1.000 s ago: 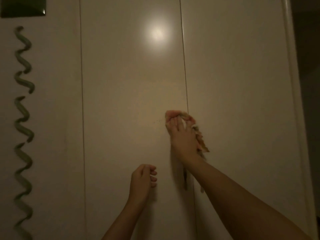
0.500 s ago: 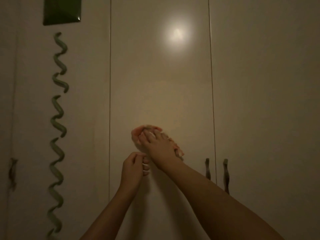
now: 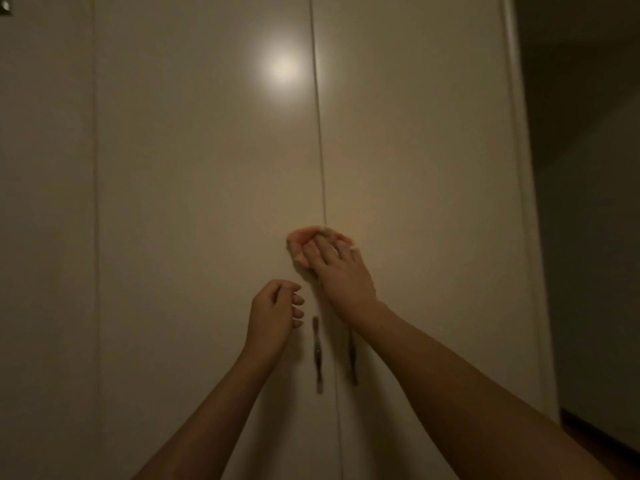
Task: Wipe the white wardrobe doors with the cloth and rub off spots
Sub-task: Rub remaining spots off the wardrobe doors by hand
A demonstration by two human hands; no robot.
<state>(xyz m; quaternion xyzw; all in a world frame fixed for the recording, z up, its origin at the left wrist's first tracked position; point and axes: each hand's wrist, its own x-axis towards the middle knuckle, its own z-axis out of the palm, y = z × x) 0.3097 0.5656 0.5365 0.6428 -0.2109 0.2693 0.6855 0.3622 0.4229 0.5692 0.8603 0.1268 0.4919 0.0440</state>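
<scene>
The left door [image 3: 45, 202] fills the frame's edge, with a dark scrap [image 3: 4, 6] cut off at the top corner; too little of it shows to tell what it is. Next comes the middle door [image 3: 207, 168], pale and glossy, with a round glare [image 3: 282, 69] high on it near the seam [image 3: 320, 133]. Low on this door the left hand [image 3: 273, 308] is raised close to the surface, fingers loosely curled and grasping nothing; whether it touches the door I cannot tell. Just right of it and a little lower is a dark handle [image 3: 317, 355], upright beside the seam. Above the handles, the cloth [image 3: 301, 242] lies bunched against the doors right across the seam — a pale pinkish wad, most of it on the middle door's side. The right hand [image 3: 341, 271] holds it there, fingers bent over the wad and pressing it to the surface, the forearm reaching up from the lower right. A second handle [image 3: 352, 358] is partly hidden behind that wrist. The right door [image 3: 433, 150] runs to the wardrobe's edge — beyond it the room is dark, with a strip of floor [image 3: 606, 434].
</scene>
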